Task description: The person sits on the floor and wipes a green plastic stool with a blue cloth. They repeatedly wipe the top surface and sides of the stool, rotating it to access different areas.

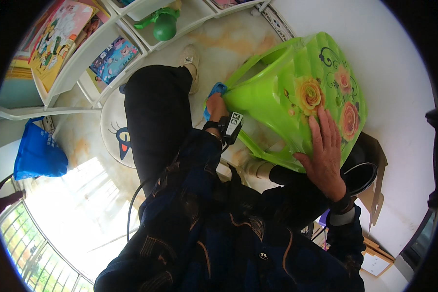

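Note:
A bright green plastic stool with flowers printed on its seat is tipped over in front of me, legs pointing left. My left hand grips a blue cloth against the end of one stool leg; part of the cloth is hidden behind the fingers. On the flower-printed seat lies my right hand, palm down, its thumb spread towards the seat's near edge. That hand is flat on the plastic, not closed around it.
A round cushioned seat with a cat face is under my left leg. White shelves at upper left hold books and a green toy. A blue bag sits at left. Near the right wall are a black bin and cardboard.

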Demonstrator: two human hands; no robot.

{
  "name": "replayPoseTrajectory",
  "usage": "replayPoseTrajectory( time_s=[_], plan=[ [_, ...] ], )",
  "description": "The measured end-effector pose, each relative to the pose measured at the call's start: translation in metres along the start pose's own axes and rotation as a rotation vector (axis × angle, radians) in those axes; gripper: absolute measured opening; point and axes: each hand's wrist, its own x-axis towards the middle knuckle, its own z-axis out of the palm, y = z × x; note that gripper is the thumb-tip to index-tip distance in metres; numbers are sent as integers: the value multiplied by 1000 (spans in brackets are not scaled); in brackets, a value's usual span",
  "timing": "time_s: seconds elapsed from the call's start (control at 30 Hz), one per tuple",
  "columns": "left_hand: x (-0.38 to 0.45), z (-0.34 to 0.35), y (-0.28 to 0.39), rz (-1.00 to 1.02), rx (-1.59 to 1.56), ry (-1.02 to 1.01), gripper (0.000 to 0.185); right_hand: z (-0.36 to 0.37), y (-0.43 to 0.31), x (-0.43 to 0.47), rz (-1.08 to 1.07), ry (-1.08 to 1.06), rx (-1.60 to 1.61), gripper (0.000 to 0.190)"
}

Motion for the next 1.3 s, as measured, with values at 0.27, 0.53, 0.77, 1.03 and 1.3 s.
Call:
replayPoseTrajectory(
  time_s=[0.27, 0.53, 0.77, 1.03, 1.3],
  plan=[
    [-3, -34, 93, -2, -524, -294, 30, -4, 5, 0, -22, -2, 28, 89],
    [-32, -52, 172, 397, -713, -556, 36, -3, 2, -1, -25, 4, -3, 88],
    [14, -50, 158, 834, -112, -581, 35, -7, 1, -1, -25, -16, 0, 87],
    [-4, -49, 141, 786, 19, -359, 24, -10, 9, -4, -87, -32, 51, 87],
    [-41, -59, 131, 227, -269, -60, 27, -16, 20, -9, -156, -54, 117, 81]
  ],
)
